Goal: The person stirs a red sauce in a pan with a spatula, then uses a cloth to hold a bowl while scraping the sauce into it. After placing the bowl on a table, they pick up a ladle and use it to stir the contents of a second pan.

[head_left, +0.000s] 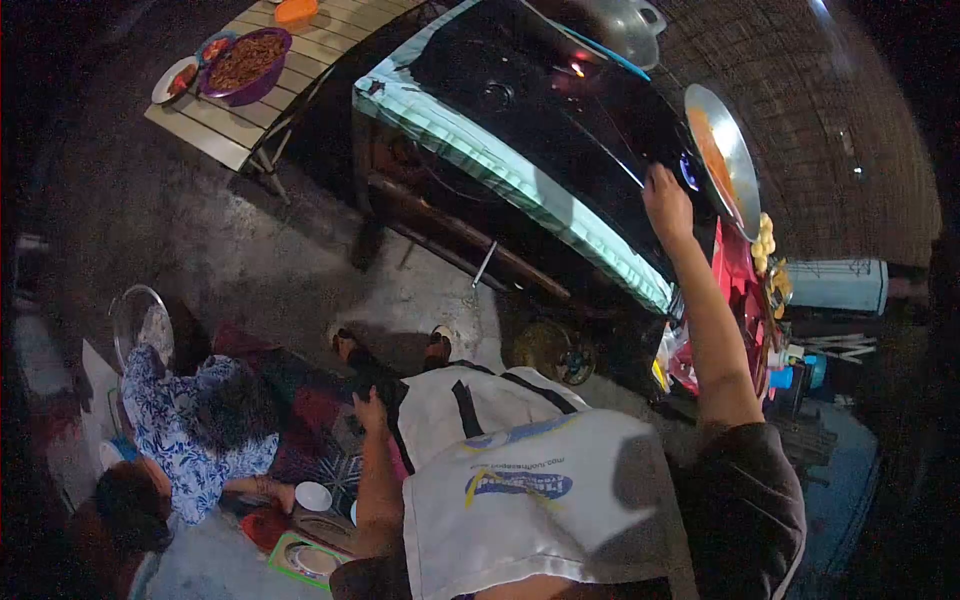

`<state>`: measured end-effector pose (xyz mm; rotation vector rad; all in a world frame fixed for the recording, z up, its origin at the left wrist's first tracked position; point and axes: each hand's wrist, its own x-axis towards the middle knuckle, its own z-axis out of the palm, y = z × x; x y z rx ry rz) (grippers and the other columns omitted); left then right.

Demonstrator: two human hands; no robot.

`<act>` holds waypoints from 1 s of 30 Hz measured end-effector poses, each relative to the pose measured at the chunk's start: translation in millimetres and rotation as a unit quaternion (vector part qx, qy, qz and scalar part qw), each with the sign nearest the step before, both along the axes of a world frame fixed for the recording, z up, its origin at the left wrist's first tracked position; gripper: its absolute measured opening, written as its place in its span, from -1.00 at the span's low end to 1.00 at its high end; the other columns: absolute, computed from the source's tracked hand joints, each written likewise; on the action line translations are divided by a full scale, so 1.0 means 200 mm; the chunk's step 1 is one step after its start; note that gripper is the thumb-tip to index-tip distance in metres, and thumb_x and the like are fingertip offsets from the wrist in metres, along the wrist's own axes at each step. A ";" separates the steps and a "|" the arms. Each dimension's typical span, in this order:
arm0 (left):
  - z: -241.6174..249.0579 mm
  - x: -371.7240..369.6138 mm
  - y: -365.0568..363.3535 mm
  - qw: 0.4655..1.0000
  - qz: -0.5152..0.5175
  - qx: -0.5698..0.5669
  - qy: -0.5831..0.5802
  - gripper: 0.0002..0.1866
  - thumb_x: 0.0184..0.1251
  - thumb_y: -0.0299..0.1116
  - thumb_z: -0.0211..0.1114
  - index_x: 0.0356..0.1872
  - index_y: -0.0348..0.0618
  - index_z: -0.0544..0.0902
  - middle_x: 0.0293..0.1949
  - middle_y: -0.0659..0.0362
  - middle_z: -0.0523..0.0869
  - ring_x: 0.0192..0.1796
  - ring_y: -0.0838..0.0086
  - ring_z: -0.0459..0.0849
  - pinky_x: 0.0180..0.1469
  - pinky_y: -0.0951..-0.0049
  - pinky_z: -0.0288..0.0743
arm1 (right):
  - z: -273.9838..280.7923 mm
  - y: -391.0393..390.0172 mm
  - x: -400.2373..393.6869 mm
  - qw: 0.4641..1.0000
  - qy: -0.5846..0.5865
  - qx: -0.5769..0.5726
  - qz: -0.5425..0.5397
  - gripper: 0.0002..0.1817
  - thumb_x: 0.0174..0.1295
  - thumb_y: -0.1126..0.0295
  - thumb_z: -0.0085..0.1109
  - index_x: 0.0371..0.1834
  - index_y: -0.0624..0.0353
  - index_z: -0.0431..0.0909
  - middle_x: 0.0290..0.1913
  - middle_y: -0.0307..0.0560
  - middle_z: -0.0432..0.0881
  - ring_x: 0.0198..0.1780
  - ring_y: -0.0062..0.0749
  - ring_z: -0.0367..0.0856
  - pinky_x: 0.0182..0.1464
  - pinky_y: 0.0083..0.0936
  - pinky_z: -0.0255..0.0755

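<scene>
- The right hand reaches out to the black stove top; its fingers rest at the edge just beside the wok of orange liquid, seemingly at a knob, though the dim view makes it impossible to tell what the fingers grip.
- The left hand lies loosely curled on the white apron at the thigh, holding nothing.
- A seated person in a blue flowered shirt works on the floor nearby.
- A purple bowl of food sits on the slatted table.
</scene>
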<state>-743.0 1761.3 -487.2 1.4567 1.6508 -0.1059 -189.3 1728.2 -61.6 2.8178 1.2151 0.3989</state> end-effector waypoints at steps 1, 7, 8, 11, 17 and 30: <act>0.04 0.02 0.00 1.000 -0.011 -0.002 0.023 -0.25 0.13 -0.05 0.17 0.20 -0.42 0.19 0.15 -0.24 0.31 0.21 -0.05 0.27 0.22 0.19 0.16 | -0.01 0.10 0.02 1.000 -0.010 0.002 0.021 -0.84 0.16 0.34 -0.15 -0.24 0.13 0.33 -0.24 0.11 0.49 -0.29 0.13 0.53 -0.28 -0.07 0.42; 0.39 0.10 0.01 0.990 0.129 -0.028 -0.047 -0.27 0.14 -0.06 0.17 0.19 -0.43 0.20 0.15 -0.26 0.30 0.22 -0.04 0.26 0.24 0.23 0.12 | -0.05 0.42 0.23 0.995 -0.063 -0.040 0.073 -0.87 0.14 0.34 -0.08 -0.29 0.12 0.33 -0.29 0.07 0.52 -0.26 0.08 0.53 -0.25 -0.10 0.41; 0.41 0.11 0.01 0.992 0.124 -0.025 -0.012 -0.28 0.14 -0.08 0.17 0.19 -0.43 0.21 0.15 -0.26 0.30 0.22 -0.04 0.26 0.24 0.24 0.12 | -0.03 0.44 0.24 0.996 -0.052 -0.051 0.043 -0.86 0.15 0.34 -0.09 -0.28 0.12 0.33 -0.28 0.08 0.52 -0.24 0.07 0.53 -0.24 -0.10 0.41; 0.19 0.02 -0.06 0.996 0.084 0.003 -0.013 -0.31 0.14 -0.12 0.16 0.18 -0.43 0.22 0.14 -0.26 0.32 0.21 -0.03 0.28 0.24 0.25 0.13 | 0.00 0.42 0.25 0.997 -0.037 -0.068 -0.008 -0.85 0.14 0.35 -0.09 -0.25 0.12 0.35 -0.26 0.10 0.52 -0.20 0.05 0.53 -0.23 -0.10 0.40; 0.26 0.06 -0.01 0.992 0.123 0.007 -0.021 -0.36 0.12 -0.19 0.19 0.15 -0.42 0.26 0.10 -0.21 0.39 0.16 0.00 0.35 0.20 0.26 0.18 | 0.03 0.23 0.10 0.999 -0.035 -0.024 0.029 -0.80 0.16 0.30 -0.17 -0.24 0.14 0.37 -0.26 0.13 0.53 -0.21 0.10 0.53 -0.20 -0.07 0.41; 0.44 0.26 0.28 0.995 0.073 -0.058 -0.041 -0.37 0.16 -0.09 0.13 0.17 -0.33 0.30 0.11 -0.13 0.40 0.17 0.06 0.36 0.21 0.24 0.16 | -0.05 -0.88 -0.10 0.992 0.009 0.055 -0.114 -0.88 0.04 0.42 -0.03 -0.38 0.21 0.34 -0.42 0.20 0.50 -0.35 0.14 0.49 -0.35 -0.09 0.33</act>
